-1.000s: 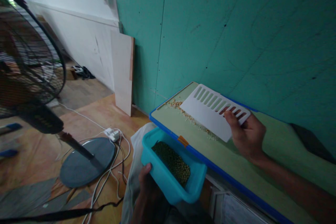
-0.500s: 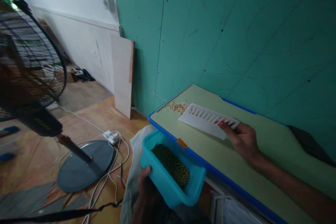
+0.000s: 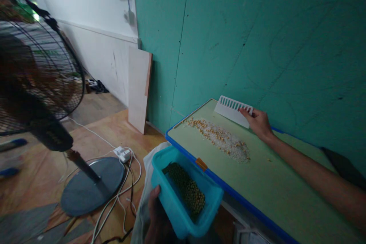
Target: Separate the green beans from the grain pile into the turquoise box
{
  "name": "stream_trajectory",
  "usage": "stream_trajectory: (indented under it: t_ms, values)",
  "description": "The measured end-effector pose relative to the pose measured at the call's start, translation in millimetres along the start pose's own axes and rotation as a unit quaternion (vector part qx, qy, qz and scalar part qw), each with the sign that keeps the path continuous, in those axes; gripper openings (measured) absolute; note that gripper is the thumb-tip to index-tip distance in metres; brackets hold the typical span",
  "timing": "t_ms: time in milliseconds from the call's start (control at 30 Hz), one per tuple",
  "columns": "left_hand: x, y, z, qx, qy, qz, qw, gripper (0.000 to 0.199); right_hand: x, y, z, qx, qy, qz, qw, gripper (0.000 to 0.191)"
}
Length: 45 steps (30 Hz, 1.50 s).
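Observation:
My right hand [image 3: 260, 122] pinches one end of a white plastic scraper with a row of slots [image 3: 231, 113], held near the wall side of the table. Just in front of it, a band of white rice-like grains mixed with yellow beans [image 3: 224, 137] lies across the pale green tabletop [image 3: 274, 190]. My left hand [image 3: 154, 209] grips a turquoise plastic tub [image 3: 173, 207] by its near side, below the table's blue edge. Inside the tub are dark green beans [image 3: 180, 177] and paler, larger ones [image 3: 196, 196]. Most of the left fingers are hidden under the tub.
A standing fan [image 3: 48, 122] is on the left, with a power strip [image 3: 122, 153] and loose white cables by its base [image 3: 94, 183]. A white board [image 3: 139, 89] leans against the green wall [image 3: 228, 26]. A dark flat object [image 3: 343, 167] lies at the table's far right.
My right hand has moved the slotted scraper back toward the wall, uncovering the band of grains and beans. The tub stays in my left hand, and the view has shifted slightly.

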<state>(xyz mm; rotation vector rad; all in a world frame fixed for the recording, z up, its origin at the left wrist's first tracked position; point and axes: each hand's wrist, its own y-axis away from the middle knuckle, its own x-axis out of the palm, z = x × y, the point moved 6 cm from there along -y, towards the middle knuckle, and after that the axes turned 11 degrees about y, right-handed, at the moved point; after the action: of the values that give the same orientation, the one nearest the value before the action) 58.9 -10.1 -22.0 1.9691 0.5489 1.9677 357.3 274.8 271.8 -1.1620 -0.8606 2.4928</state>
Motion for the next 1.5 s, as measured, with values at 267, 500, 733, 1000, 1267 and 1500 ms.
stream_trajectory:
  t_ms: [267, 500, 733, 1000, 1267, 1500]
  values:
    - [2.7, -4, -2, -0.024, -0.066, 0.075, 0.995, 0.072, 26, 18, 9, 0.030, -0.028, 0.050, 0.998, 0.052]
    - [16.1, 4, 4, -0.019, -0.031, 0.063, 0.997, 0.066, 41, 30, 50, -0.010, -0.060, 0.093, 0.994, 0.045]
    - [8.7, 1, 2, -0.016, -0.015, 0.053, 0.998, 0.052, 44, 40, 59, -0.017, -0.090, 0.101, 0.991, 0.040]
    - [-15.5, -14, -6, 0.005, -0.036, 0.051, 0.998, 0.054, 49, 38, 61, -0.015, -0.127, 0.119, 0.985, 0.048]
    - [-12.4, -11, -4, -0.012, -0.031, 0.051, 0.998, 0.062, 46, 40, 68, -0.028, -0.139, 0.138, 0.980, 0.047]
    - [-9.8, -11, -3, -0.009, -0.010, 0.038, 0.999, 0.062, 40, 44, 86, -0.070, -0.125, 0.156, 0.977, 0.047]
